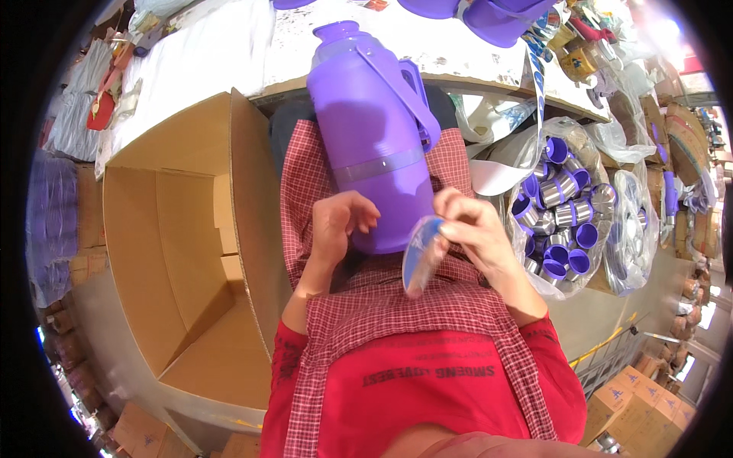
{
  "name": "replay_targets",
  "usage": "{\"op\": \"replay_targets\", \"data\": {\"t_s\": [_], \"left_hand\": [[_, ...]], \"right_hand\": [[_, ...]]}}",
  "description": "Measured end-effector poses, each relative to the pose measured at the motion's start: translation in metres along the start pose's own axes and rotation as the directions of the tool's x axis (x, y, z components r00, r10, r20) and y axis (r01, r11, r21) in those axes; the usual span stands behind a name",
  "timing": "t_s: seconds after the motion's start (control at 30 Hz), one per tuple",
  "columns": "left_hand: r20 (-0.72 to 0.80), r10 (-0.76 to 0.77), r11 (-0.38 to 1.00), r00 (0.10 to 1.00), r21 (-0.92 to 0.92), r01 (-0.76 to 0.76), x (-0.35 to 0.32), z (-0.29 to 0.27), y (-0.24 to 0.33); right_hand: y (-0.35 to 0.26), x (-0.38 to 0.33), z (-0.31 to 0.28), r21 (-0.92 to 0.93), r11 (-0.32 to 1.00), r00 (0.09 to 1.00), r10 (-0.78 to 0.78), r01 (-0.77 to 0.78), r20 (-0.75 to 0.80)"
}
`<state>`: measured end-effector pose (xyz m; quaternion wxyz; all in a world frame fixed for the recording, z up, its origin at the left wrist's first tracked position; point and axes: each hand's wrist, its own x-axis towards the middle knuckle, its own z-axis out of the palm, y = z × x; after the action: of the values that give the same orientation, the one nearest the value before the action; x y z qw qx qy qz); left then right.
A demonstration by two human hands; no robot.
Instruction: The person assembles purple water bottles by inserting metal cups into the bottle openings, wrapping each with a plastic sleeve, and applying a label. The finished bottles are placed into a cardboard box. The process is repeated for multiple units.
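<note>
A purple flask point(370, 145) is being borne slantwise on the aproned lap, its neck pointing toward the worktable point(294, 53). Judging by its smooth, plastic-looking shell, a stiff, bulky, rather slippery body is being presented, probably best taken around its middle or by the side grip point(414, 72); any fragile lining is being hidden. Near its base, an oval label point(420, 252), seemingly thin and pliable, is being pinched at its upper edge by the closed fingertips of the right hand point(477, 233). Beside the base, the left hand point(340, 221) is being held half-curled, with nothing seen in it; contact cannot be told. Leftward, elbow room is being limited by an open carton point(183, 244); rightward, by steel-and-purple cups point(565, 191) being contained in a clear bag point(519, 160).
</note>
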<state>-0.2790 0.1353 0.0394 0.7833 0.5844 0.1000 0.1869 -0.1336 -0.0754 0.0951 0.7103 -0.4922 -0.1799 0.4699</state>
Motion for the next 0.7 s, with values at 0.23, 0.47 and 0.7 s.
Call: {"op": "replay_targets", "data": {"t_s": [0.23,0.47,0.7], "left_hand": [[-0.115,-0.028,0.921,0.993,0.383,0.071,-0.010,-0.001,0.006],[-0.169,0.040,0.848,0.985,0.527,0.056,0.001,0.001,0.004],[-0.162,-0.021,0.811,0.987,0.574,0.112,0.002,-0.005,0.002]], "right_hand": [[0.020,0.044,0.009,-0.315,0.948,0.984,-0.087,0.034,-0.154],[0.027,0.045,0.001,-0.269,0.963,0.970,-0.062,-0.003,-0.233],[0.028,0.048,-0.002,-0.347,0.938,0.967,-0.078,-0.012,-0.243]]}}
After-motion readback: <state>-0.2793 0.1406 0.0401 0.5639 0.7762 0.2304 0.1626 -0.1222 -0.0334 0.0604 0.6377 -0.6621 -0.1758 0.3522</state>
